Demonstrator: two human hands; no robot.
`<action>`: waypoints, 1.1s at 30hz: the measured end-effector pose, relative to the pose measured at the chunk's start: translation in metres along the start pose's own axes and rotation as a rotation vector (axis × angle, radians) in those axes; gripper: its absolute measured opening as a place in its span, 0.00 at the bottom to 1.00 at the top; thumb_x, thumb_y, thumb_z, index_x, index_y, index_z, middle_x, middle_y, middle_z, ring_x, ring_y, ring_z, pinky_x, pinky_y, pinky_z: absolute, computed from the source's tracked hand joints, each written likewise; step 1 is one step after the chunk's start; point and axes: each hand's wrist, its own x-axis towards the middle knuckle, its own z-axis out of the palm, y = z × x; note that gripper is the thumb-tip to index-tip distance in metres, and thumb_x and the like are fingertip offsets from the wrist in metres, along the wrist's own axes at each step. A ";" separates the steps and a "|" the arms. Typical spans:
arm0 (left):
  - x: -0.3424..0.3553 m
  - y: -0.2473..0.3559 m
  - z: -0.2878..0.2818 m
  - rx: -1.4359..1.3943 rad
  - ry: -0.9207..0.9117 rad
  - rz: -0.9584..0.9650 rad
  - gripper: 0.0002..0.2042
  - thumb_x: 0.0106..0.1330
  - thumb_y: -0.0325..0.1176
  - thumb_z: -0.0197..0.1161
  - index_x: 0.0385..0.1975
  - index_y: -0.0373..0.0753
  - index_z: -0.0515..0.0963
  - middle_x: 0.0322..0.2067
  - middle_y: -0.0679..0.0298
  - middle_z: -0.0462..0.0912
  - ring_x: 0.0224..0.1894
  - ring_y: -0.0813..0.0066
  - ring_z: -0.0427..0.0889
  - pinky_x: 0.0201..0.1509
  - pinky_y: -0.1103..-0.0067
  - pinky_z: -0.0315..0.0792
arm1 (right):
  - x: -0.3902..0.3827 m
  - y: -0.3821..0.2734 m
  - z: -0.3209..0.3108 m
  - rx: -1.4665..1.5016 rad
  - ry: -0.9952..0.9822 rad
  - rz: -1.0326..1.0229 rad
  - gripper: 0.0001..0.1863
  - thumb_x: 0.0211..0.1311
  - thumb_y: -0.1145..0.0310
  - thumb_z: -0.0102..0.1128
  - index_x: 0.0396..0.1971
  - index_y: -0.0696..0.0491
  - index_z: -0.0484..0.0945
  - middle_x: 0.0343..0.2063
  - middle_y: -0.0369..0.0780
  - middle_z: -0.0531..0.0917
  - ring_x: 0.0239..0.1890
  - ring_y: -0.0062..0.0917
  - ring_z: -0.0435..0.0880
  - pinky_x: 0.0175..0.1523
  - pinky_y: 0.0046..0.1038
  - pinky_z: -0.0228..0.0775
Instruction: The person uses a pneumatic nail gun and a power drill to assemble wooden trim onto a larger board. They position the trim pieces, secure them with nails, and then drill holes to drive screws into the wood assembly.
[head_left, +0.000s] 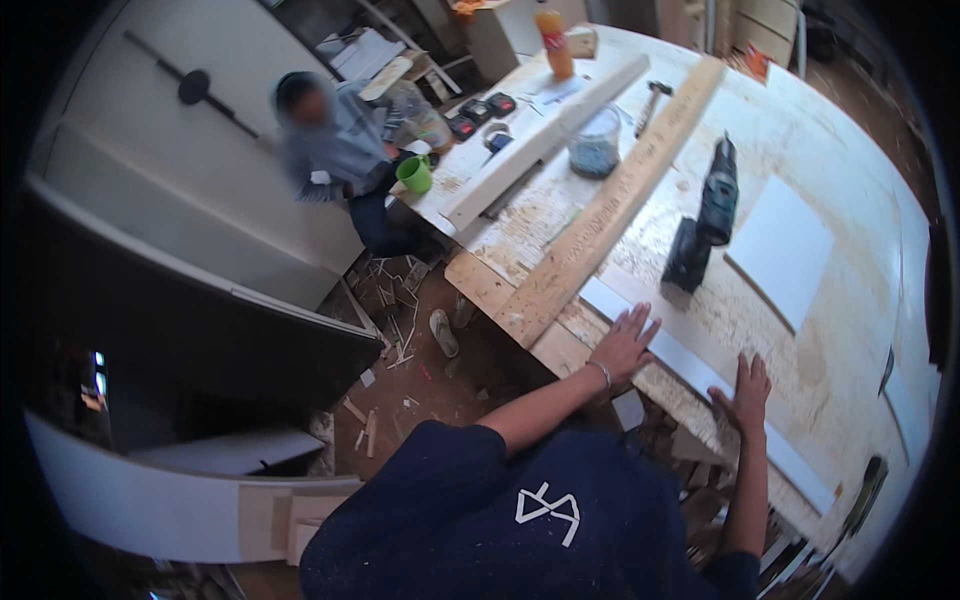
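Both hands lie open and flat, left hand point(622, 345) and right hand point(745, 388) pressing palms down on the long white strip point(690, 372) along the near workbench point(850, 180) edge; it looks thin, light, smooth and somewhat flexible, best steadied near both ends.

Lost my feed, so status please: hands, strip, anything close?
Left hand and right hand flat, open on white strip. Strip lies along bench edge. Drill just beyond, apart.
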 end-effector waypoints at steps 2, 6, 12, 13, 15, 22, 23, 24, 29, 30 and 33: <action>0.000 0.011 0.000 0.010 0.011 -0.035 0.36 0.76 0.52 0.51 0.78 0.39 0.53 0.78 0.42 0.47 0.82 0.48 0.44 0.83 0.57 0.41 | 0.006 -0.001 -0.015 0.029 -0.053 -0.062 0.63 0.43 0.40 0.80 0.75 0.56 0.58 0.71 0.59 0.63 0.74 0.52 0.61 0.76 0.53 0.48; -0.010 0.011 -0.009 0.009 0.002 -0.071 0.36 0.77 0.51 0.51 0.78 0.38 0.53 0.78 0.43 0.47 0.82 0.49 0.43 0.83 0.57 0.41 | 0.007 -0.042 -0.026 0.005 -0.128 -0.049 0.66 0.35 0.44 0.85 0.74 0.56 0.59 0.69 0.57 0.66 0.71 0.52 0.64 0.74 0.51 0.52; 0.005 0.019 -0.048 -0.018 -0.117 -0.058 0.45 0.67 0.52 0.66 0.78 0.39 0.51 0.78 0.38 0.42 0.82 0.44 0.39 0.83 0.56 0.41 | 0.001 -0.050 -0.041 0.065 0.078 -0.110 0.64 0.31 0.54 0.88 0.73 0.56 0.62 0.61 0.54 0.71 0.64 0.51 0.69 0.69 0.48 0.60; 0.011 0.019 -0.057 -0.009 -0.150 -0.043 0.48 0.65 0.53 0.68 0.79 0.39 0.50 0.78 0.37 0.41 0.82 0.43 0.38 0.82 0.56 0.41 | 0.004 -0.046 -0.035 0.076 0.117 -0.111 0.64 0.31 0.55 0.89 0.73 0.56 0.62 0.60 0.53 0.72 0.64 0.50 0.70 0.69 0.48 0.61; 0.014 0.018 -0.056 -0.029 -0.171 -0.014 0.50 0.62 0.54 0.70 0.79 0.40 0.49 0.78 0.36 0.40 0.82 0.42 0.36 0.82 0.55 0.40 | 0.004 -0.037 -0.036 0.082 0.100 -0.106 0.63 0.31 0.57 0.89 0.72 0.56 0.63 0.59 0.52 0.73 0.63 0.50 0.71 0.68 0.47 0.62; 0.002 -0.010 -0.004 -0.059 0.083 0.045 0.39 0.63 0.52 0.68 0.71 0.37 0.64 0.74 0.39 0.56 0.77 0.42 0.53 0.79 0.56 0.50 | 0.025 -0.036 -0.039 0.090 -0.082 -0.067 0.56 0.38 0.55 0.86 0.69 0.57 0.65 0.58 0.52 0.75 0.61 0.50 0.73 0.65 0.45 0.66; 0.003 -0.016 -0.003 -0.073 0.119 0.051 0.37 0.63 0.52 0.68 0.68 0.37 0.68 0.72 0.40 0.60 0.75 0.43 0.58 0.77 0.56 0.55 | 0.024 -0.034 -0.036 0.105 -0.075 -0.082 0.53 0.41 0.54 0.85 0.68 0.57 0.66 0.58 0.52 0.76 0.61 0.50 0.74 0.65 0.45 0.66; 0.004 -0.023 -0.004 -0.087 0.155 0.057 0.36 0.62 0.52 0.68 0.65 0.36 0.71 0.70 0.42 0.65 0.72 0.44 0.64 0.74 0.56 0.60 | 0.026 -0.033 -0.032 0.122 -0.068 -0.097 0.50 0.45 0.53 0.83 0.67 0.57 0.67 0.58 0.53 0.77 0.61 0.49 0.75 0.64 0.45 0.67; 0.032 -0.019 -0.030 0.001 0.020 0.034 0.29 0.57 0.48 0.73 0.56 0.40 0.78 0.52 0.53 0.77 0.58 0.55 0.74 0.59 0.61 0.71 | 0.057 -0.022 -0.020 0.218 -0.188 0.175 0.29 0.71 0.47 0.59 0.57 0.57 0.76 0.42 0.55 0.86 0.48 0.51 0.85 0.56 0.47 0.74; 0.041 -0.010 -0.044 -0.022 -0.015 0.086 0.28 0.57 0.47 0.74 0.55 0.41 0.79 0.53 0.54 0.76 0.60 0.56 0.73 0.63 0.62 0.69 | 0.054 -0.009 -0.016 0.171 -0.129 0.165 0.28 0.72 0.46 0.57 0.56 0.55 0.76 0.40 0.55 0.86 0.46 0.52 0.86 0.54 0.48 0.75; 0.053 -0.006 -0.047 0.009 -0.159 0.136 0.27 0.58 0.46 0.73 0.55 0.39 0.78 0.56 0.53 0.75 0.64 0.56 0.72 0.68 0.64 0.65 | 0.058 -0.005 -0.014 0.135 -0.070 0.147 0.30 0.73 0.38 0.50 0.53 0.51 0.76 0.33 0.53 0.86 0.41 0.51 0.87 0.46 0.50 0.74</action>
